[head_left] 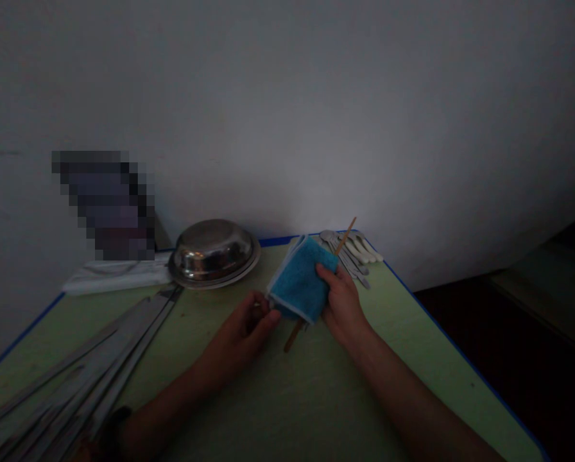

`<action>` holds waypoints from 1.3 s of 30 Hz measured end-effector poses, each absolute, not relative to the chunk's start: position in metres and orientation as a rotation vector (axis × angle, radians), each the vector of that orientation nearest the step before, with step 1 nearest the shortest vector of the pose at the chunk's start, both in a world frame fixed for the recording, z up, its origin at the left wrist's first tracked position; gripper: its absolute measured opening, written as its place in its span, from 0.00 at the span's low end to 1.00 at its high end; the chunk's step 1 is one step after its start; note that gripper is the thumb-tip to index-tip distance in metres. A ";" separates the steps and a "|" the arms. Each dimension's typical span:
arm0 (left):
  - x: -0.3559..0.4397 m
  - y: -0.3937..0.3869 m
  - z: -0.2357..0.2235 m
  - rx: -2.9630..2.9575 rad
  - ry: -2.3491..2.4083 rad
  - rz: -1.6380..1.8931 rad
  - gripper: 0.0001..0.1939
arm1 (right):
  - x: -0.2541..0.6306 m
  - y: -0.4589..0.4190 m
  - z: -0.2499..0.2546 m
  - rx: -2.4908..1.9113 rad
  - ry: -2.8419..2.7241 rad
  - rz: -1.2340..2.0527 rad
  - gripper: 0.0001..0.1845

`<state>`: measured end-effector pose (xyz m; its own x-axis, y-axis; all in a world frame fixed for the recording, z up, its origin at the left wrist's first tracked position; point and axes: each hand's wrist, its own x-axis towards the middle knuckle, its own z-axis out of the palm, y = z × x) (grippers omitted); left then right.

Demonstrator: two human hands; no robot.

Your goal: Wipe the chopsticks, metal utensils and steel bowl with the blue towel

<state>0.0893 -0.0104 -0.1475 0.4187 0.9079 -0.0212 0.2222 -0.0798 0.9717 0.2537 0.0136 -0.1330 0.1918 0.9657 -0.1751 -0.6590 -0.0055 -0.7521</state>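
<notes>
My right hand grips a folded blue cloth wrapped around a thin wooden stick; the stick pokes out above the cloth and below it. My left hand is closed at the cloth's lower left corner, pinching there; what its fingers hold is partly hidden. Both hands hover just above the green table.
An upturned steel bowl lies at the table's back, with a white folded cloth to its left. Several spoons lie at the back right corner. Long metal strips cover the near left. The table's blue edge drops off on the right.
</notes>
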 end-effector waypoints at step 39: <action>0.088 -0.010 -0.144 1.503 0.901 0.485 0.09 | 0.248 0.005 -0.134 -0.915 -0.620 1.285 0.34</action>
